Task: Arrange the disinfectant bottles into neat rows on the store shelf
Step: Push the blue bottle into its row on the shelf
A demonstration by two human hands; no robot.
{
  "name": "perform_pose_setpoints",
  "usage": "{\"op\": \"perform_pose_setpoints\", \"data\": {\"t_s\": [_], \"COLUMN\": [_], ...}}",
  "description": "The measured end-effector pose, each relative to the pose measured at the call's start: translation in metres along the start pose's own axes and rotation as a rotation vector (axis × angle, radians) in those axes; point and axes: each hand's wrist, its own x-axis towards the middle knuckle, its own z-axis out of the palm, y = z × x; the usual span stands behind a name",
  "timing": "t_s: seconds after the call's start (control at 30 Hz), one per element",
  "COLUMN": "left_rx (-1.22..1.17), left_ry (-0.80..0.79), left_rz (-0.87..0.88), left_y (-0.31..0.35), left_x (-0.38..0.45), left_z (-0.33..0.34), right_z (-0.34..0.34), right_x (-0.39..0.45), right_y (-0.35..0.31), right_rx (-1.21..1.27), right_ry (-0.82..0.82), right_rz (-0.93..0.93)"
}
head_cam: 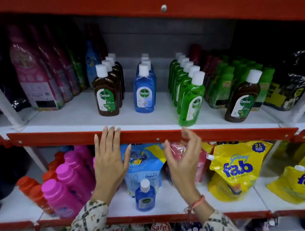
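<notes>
On the upper white shelf (77, 118) stand three rows of white-capped Dettol bottles: a brown row (106, 95), a blue row (144, 93) and a green row (190, 98) whose front bottle reaches the shelf edge. One brown bottle (241, 99) stands alone at the right. A small blue bottle (145, 198) stands on the lower shelf. My left hand (109, 161) is flat, fingertips at the red shelf lip (149, 136). My right hand (184, 159) is curled open just below the front green bottle, holding nothing.
Pink and purple refill pouches (35, 78) fill the upper shelf's left; green packs (223, 82) and black pouches (296, 81) stand at the right. Below are pink bottles (67, 188), a blue Comfort pouch (144, 162) and yellow Fab pouches (239, 169).
</notes>
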Motion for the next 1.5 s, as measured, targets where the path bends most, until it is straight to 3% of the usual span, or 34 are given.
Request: {"op": "perform_pose_setpoints", "data": {"t_s": [0.17,0.27,0.4,0.53,0.87,1.2,1.5], "left_rx": [0.013,0.01,0.015,0.026,0.024,-0.022,-0.008], "left_ry": [0.011,0.016,0.016,0.0,-0.008,-0.025,-0.034], "left_rz": [-0.001,-0.01,-0.012,-0.011,0.026,0.04,0.065], "left_y": [-0.002,-0.001,0.0,0.0,-0.003,-0.002,-0.005], "left_x": [-0.002,-0.001,0.001,0.001,0.004,0.006,0.005], "left_z": [0.004,0.004,0.003,0.0,-0.005,-0.008,-0.008], "right_z": [0.019,0.033,0.056,0.07,0.031,-0.005,0.038], "right_x": [-0.091,-0.124,-0.147,-0.151,-0.115,0.013,0.102], "right_y": [0.03,0.041,0.043,0.046,0.024,-0.065,-0.082], "right_rx": [-0.066,-0.129,-0.119,-0.113,0.004,0.305,0.29], "right_ry": [-0.313,-0.406,-0.372,-0.28,-0.288,-0.105,-0.085], "right_rz": [0.334,0.479,0.688,0.752,0.54,0.183,0.163]}}
